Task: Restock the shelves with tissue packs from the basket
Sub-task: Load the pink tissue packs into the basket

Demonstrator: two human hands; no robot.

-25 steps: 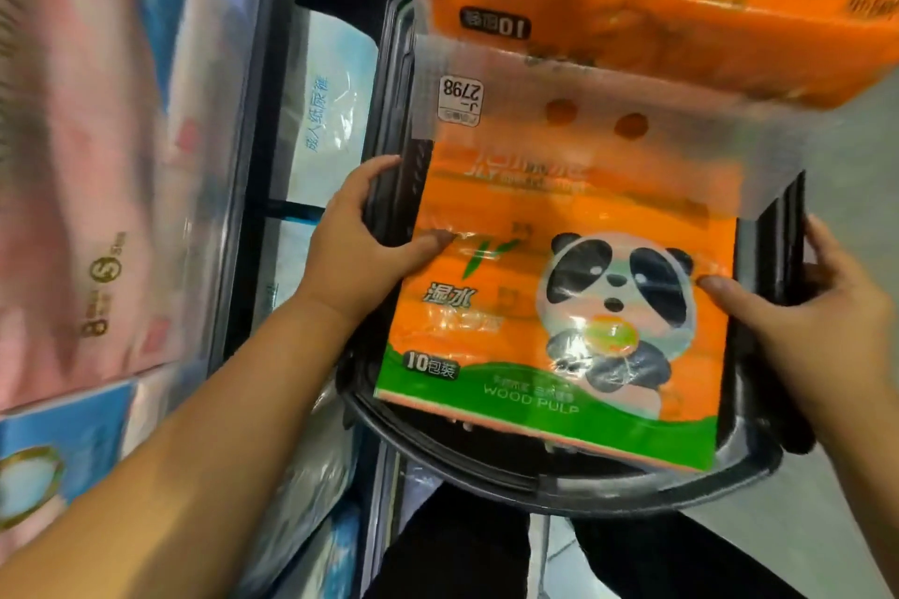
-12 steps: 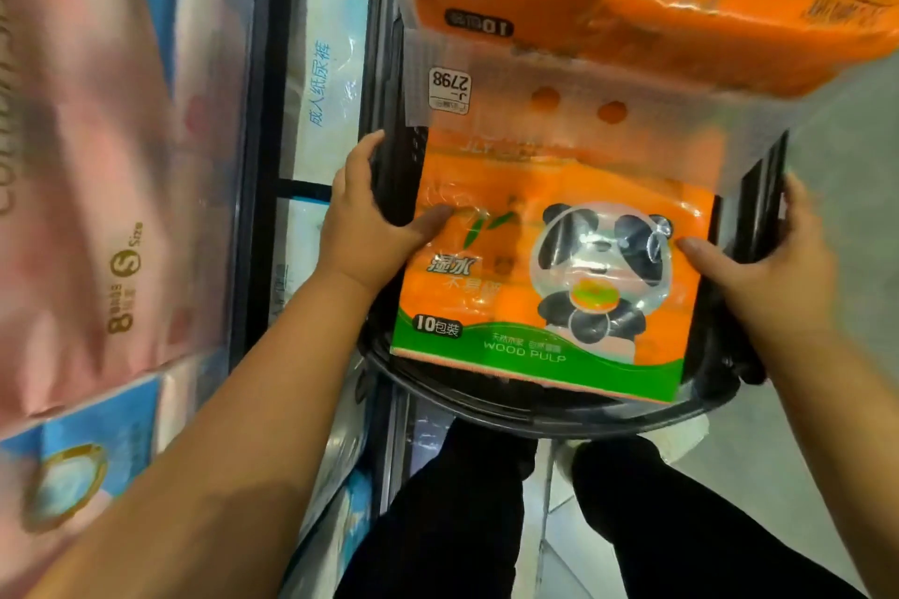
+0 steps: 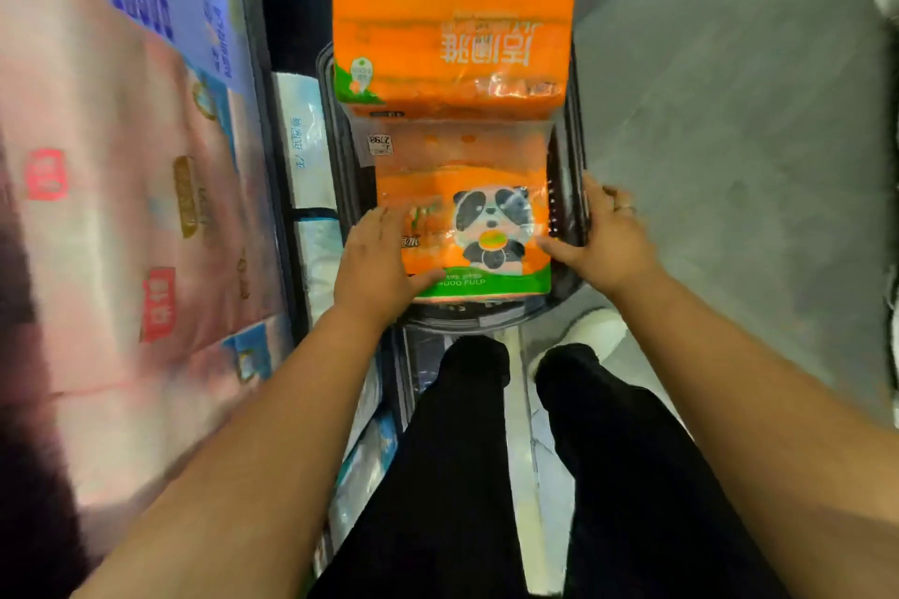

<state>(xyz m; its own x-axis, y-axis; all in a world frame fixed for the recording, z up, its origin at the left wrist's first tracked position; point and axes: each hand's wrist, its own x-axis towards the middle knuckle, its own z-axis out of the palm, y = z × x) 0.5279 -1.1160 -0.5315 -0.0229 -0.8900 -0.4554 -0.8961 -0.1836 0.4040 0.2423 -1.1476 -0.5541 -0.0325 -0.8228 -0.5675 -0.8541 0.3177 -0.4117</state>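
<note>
glossy plastic tissue pack (image 3: 467, 229) — black plastic basket (image 3: 566, 180)

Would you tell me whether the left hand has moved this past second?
Yes: the left hand slid toward the near basket rim, thumb now on the green band of the tissue pack.

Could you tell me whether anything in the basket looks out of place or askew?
Only mildly: the far tissue pack lies turned the opposite way to the near tissue pack, its panda and lettering upside down, and it overlaps the near one's clear flap. Nothing looks torn or spilled.
</note>
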